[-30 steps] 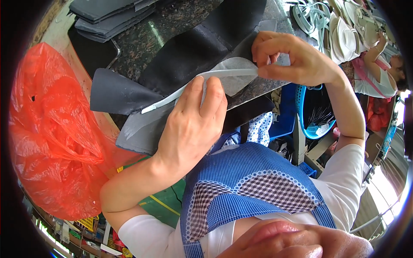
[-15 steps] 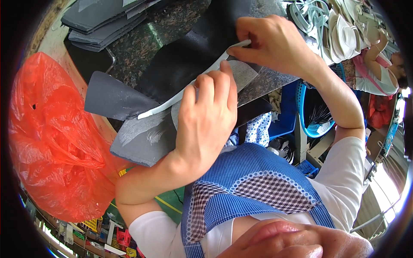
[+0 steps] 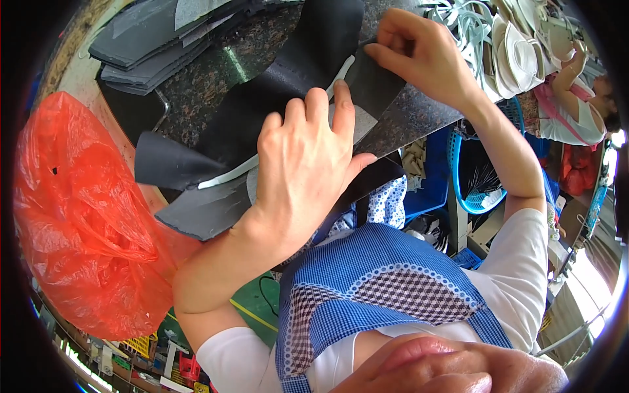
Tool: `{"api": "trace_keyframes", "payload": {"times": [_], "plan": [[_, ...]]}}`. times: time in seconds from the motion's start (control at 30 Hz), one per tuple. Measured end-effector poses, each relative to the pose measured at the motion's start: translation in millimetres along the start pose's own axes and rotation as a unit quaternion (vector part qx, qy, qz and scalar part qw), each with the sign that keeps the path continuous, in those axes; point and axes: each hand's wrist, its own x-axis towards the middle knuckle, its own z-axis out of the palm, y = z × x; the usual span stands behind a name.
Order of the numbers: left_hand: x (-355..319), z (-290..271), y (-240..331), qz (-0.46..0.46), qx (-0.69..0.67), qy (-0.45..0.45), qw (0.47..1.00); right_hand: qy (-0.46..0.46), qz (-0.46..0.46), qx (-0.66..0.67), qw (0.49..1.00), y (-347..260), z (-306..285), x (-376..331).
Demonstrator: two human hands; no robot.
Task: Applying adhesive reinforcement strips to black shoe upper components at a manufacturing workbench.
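Note:
A curved black sheet [image 3: 262,98], leather-like, lies across the dark speckled worktop. Along its near edge runs a narrow white strip [image 3: 229,175]. My left hand [image 3: 301,144] presses down on the strip and sheet, its fingers bent and apart and its thumb stretched toward me, hiding the strip's middle. Just past the strip's far right end, the thumb and fingertips of my right hand [image 3: 419,59] pinch at the edge of a dark grey piece [image 3: 377,82]. Part of a dark grey panel [image 3: 206,213] with a pale backing sticks out beneath at the left.
Stacked dark grey panels [image 3: 141,46] lie at the far left. A red plastic bag [image 3: 85,216] hangs at the left. White curved parts [image 3: 514,56] lie at the far right. Below the worktop's right edge is a blue basket [image 3: 457,160]. Another person [image 3: 570,105] sits at far right.
My right hand has let go of the white strip's end and moved slightly away and right to the grey piece's edge. My left hand shifted slightly left, its thumb now spread out.

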Motion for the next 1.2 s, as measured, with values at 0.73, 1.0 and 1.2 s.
{"api": "trace_keyframes", "payload": {"times": [0.73,1.0,1.2], "plan": [[-12.1,10.4,5.0,0.119,0.043,0.129,0.984,-0.182,0.511,0.376,0.752,-19.4,-41.1,48.2],[-9.1,3.6,38.0,0.091,0.229,-0.018,0.969,-0.166,-0.033,-0.234,0.957,-14.0,-7.2,16.1],[-38.4,1.7,40.5,0.031,0.297,0.017,0.954,-0.005,-0.313,-0.203,0.928,13.7,-6.9,-35.5]]}}
